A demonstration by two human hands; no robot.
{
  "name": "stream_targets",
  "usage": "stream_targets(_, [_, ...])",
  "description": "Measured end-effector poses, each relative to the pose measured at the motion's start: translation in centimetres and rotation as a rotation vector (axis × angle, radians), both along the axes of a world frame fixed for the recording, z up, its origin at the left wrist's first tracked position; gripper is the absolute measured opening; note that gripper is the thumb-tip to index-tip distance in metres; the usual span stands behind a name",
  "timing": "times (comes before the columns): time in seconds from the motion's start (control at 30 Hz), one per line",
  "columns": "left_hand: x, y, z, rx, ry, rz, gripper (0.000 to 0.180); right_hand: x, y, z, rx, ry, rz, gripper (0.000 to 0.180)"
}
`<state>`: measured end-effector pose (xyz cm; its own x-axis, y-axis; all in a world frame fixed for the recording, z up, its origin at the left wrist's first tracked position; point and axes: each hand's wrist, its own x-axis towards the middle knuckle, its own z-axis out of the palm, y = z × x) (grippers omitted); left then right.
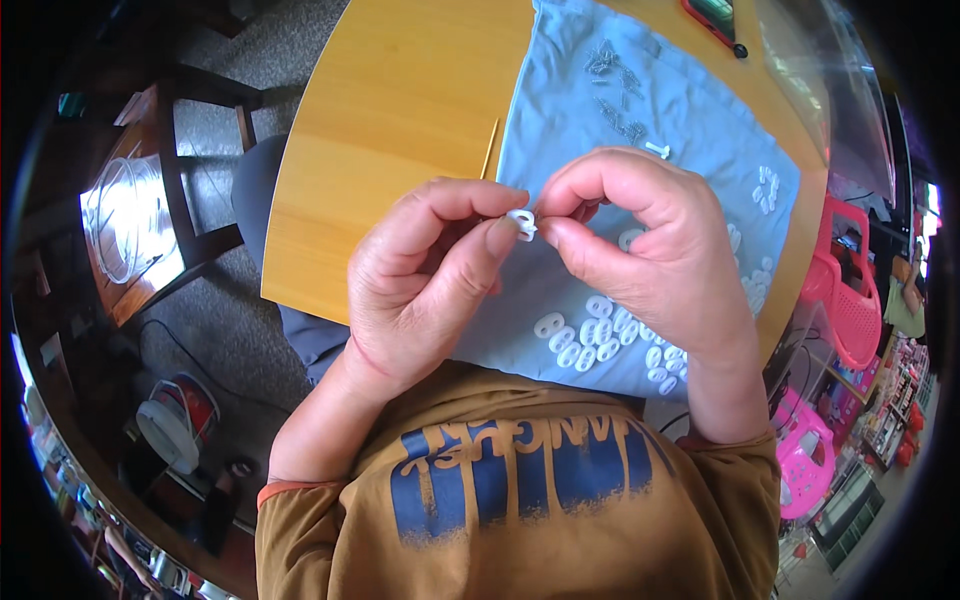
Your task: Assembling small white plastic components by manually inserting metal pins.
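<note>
My left hand (425, 265) pinches a small white plastic piece (522, 224) with a loop-shaped opening between thumb and forefinger, above the blue cloth (560, 100). Close against it, my right hand (650, 235) has thumb and fingertips pressed together; whatever they grip is too small and hidden to make out. Under and below the right hand lie several white oval pieces with two holes (598, 330). A white T-shaped piece (657, 150) rests just beyond that hand. Farther off on the cloth are small thin metal parts (622, 90) in loose heaps.
The wooden table (400, 100) carries the cloth, and a thin yellow stick (490, 148) lies by its left edge. More small white pieces (766, 190) sit at right. A red-edged phone (715, 15) is at the far edge. Pink plastic chairs (850, 280) stand beyond the table.
</note>
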<state>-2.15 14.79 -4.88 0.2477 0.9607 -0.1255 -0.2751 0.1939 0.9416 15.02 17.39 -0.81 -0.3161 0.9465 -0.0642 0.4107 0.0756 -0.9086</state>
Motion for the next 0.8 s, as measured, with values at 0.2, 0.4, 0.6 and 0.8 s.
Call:
stream_targets(0.2, [0.16, -0.09, -0.05, -0.045, -0.037, 0.015, 0.015, 0.23, -0.33, -0.16, -0.017, 0.087, 0.007, 0.013])
stream_targets(0.4, [0.03, -0.12, -0.07, -0.028, 0.002, -0.007, 0.016, 0.28, -0.6, 0.13, -0.034, 0.066, 0.01, 0.013])
stream_targets(0.6, [0.04, -0.01, -0.24, 0.012, 0.034, -0.012, 0.015, 0.22, -0.67, 0.15, -0.043, 0.113, 0.016, 0.017])
stream_targets(0.8, [0.05, 0.0, -0.33, 0.038, 0.026, -0.003, 0.015, 0.18, -0.65, 0.22, -0.024, 0.088, 0.018, 0.019])
